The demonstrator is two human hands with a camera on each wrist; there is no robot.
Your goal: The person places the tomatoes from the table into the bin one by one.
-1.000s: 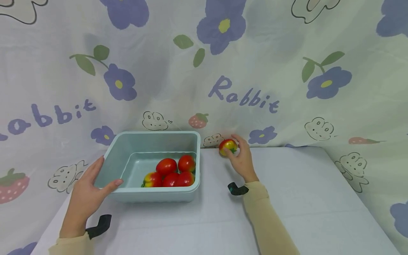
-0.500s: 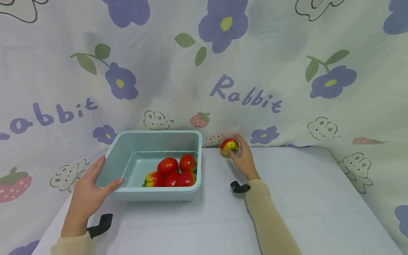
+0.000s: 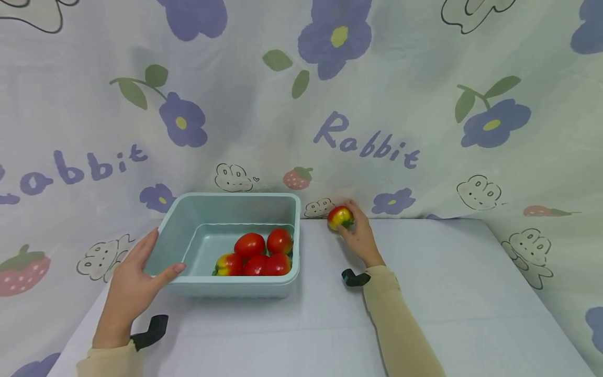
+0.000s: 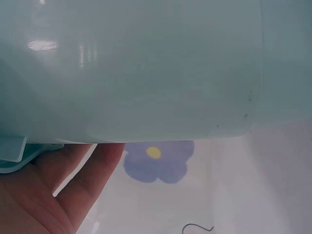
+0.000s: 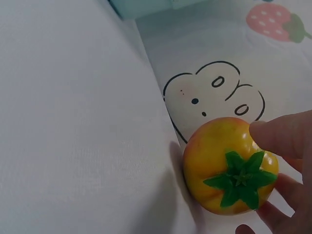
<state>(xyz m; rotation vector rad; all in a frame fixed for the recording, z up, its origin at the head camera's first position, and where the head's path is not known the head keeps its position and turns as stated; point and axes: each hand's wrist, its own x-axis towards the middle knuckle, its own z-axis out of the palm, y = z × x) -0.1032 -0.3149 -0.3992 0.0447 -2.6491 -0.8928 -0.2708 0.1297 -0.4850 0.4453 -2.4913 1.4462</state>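
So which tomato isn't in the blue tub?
The yellow-and-red tomato at the back of the table, right of the tub. The right hand holds it against the flowered cloth; the other tomatoes all lie inside the tub.

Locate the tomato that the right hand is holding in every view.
Head: tomato at the table's far edge, right of the bin.
Left wrist: not in it; only the bin wall shows.
Right wrist: lower right, green calyx facing the camera.
Shared landmark: the rabbit print beside it.
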